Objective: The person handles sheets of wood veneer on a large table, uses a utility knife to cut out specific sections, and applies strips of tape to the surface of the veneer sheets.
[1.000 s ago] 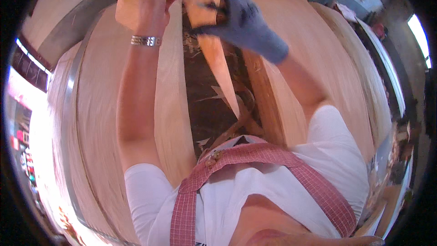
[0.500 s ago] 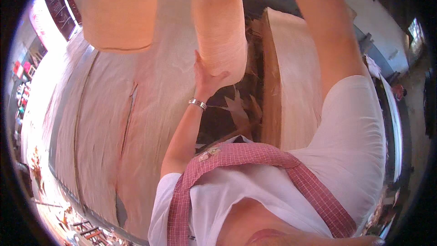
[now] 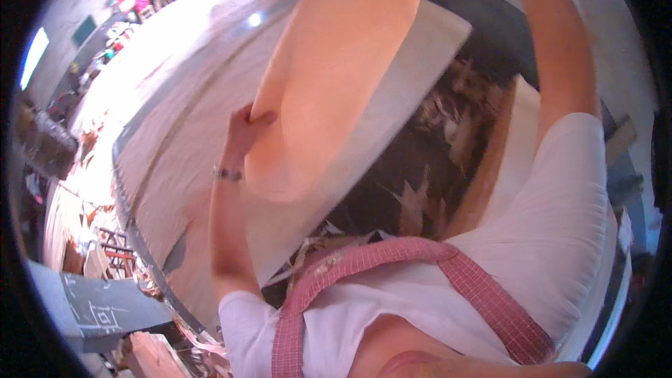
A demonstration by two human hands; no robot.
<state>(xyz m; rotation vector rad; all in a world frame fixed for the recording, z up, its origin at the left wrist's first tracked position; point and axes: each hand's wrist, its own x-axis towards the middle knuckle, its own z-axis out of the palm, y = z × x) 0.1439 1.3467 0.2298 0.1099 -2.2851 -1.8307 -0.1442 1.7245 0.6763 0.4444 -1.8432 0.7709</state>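
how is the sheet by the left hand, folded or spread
Spread: the sheet runs long and broad from the left hand past the picture's top edge. Far end: cannot tell.

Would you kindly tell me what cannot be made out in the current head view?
Right hand: cut off by the head view's top edge.
Tan sheet: far end cut off by that top edge.
Left hand: most fingers hidden by the sheet, head view.
Background clutter: too small and blurred in the head view.
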